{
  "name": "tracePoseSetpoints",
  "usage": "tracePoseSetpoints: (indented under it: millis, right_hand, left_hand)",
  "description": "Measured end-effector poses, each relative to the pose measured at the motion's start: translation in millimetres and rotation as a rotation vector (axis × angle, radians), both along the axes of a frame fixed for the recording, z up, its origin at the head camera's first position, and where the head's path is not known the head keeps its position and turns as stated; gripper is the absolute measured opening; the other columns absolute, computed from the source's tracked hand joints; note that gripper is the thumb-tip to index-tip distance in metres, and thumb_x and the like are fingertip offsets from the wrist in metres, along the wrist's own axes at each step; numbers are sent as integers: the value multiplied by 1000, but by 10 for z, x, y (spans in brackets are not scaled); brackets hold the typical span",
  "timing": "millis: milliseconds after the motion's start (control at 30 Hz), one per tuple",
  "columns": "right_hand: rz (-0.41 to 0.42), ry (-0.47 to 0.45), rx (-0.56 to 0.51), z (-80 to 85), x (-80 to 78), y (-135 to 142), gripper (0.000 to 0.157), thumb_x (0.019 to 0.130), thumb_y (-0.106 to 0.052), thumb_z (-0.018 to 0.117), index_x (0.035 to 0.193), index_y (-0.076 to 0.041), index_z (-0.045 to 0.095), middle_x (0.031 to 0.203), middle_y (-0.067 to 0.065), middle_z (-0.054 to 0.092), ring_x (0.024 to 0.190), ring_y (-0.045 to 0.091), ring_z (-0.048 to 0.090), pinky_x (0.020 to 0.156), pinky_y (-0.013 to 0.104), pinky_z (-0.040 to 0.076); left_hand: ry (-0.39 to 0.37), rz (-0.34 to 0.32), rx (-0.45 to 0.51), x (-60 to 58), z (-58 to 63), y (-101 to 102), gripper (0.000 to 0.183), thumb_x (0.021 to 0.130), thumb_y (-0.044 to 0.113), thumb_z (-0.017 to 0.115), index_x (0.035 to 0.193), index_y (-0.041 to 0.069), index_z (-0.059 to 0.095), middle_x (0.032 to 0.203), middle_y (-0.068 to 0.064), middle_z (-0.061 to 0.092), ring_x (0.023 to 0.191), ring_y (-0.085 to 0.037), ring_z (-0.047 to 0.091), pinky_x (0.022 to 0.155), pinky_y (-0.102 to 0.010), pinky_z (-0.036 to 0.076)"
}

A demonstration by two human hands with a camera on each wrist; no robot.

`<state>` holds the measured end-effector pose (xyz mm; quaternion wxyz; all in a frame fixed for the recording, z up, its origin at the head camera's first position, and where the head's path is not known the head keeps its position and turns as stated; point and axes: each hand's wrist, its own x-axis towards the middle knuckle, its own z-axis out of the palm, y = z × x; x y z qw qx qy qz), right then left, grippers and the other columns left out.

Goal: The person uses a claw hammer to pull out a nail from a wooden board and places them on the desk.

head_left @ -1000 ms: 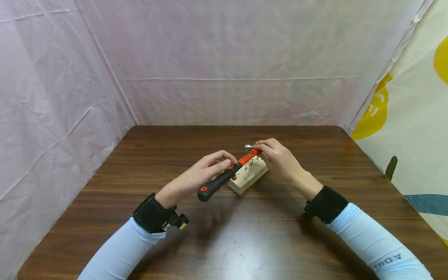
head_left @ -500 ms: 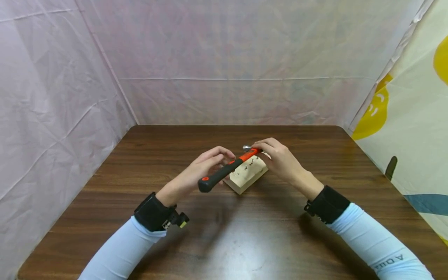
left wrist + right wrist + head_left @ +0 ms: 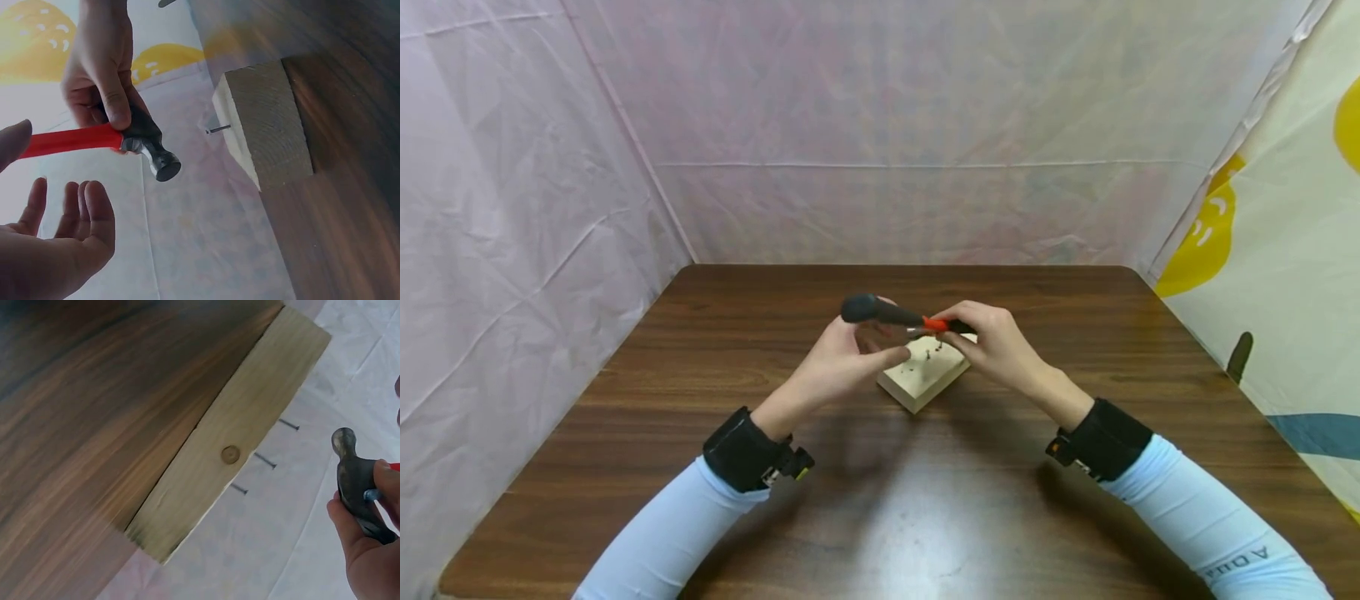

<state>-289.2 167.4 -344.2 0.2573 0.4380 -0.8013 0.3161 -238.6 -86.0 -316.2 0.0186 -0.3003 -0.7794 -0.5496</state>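
My right hand [image 3: 992, 333] grips a hammer [image 3: 887, 313] by its head, thumb and fingers pinching the dark metal where it meets the red neck. The black handle end points left, raised above the block. My left hand [image 3: 838, 358] is spread just below and behind the handle, fingers and thumb apart; in the left wrist view its fingers [image 3: 97, 206] bend loosely and hold nothing. Below the hammer a pale wooden block [image 3: 917, 379] lies on the table. Several nails [image 3: 264, 460] stick up from its top, and the hammer head [image 3: 353, 481] is apart from them.
The dark wood-grain table [image 3: 700, 375] reaches back to a whitish cloth sheet [image 3: 880, 125]. Another sheet [image 3: 1277, 333] with yellow shapes hangs along the right side. Black straps with small cameras sit on both wrists.
The hammer has turned in my right hand, its handle end swinging up and away. My left hand has come off the handle and opened, shifting slightly right.
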Motion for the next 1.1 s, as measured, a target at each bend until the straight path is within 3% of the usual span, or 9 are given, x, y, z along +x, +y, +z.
tracePoseSetpoints:
  millis: [300,533,767,1100]
  right_hand:
    - [11,-103,-32,4,79,-99,22,83,-2,78,103,-8,72,97,-6,67,85,12,65,69,24,50]
    - [-35,-181,-55,-17,107,-140,19,83,-7,79,102,-10,73,95,-7,66,83,11,63,67,22,49]
    - [-59,-194,-56,-17,106,-163,18,84,-9,79,100,-9,73,93,-6,66,82,11,62,66,22,49]
    - [-93,-225,-10,-17,99,-189,16,84,-14,80,99,-12,74,87,-8,63,78,11,56,63,22,47]
  left_hand:
    - [110,-3,113,-28,53,104,37,90,17,75,124,17,60,106,2,66,88,-21,68,77,-36,52]
    - [121,-47,248,75,213,186,28,90,-3,69,116,-3,60,102,-11,65,92,-32,68,79,-37,52]
    - [172,-33,278,93,263,234,23,88,-9,68,110,-6,62,101,-16,67,96,-34,66,85,-37,51]
    - [183,-11,282,52,222,237,20,91,-9,63,111,-7,59,102,-18,66,99,-33,66,83,-36,52]
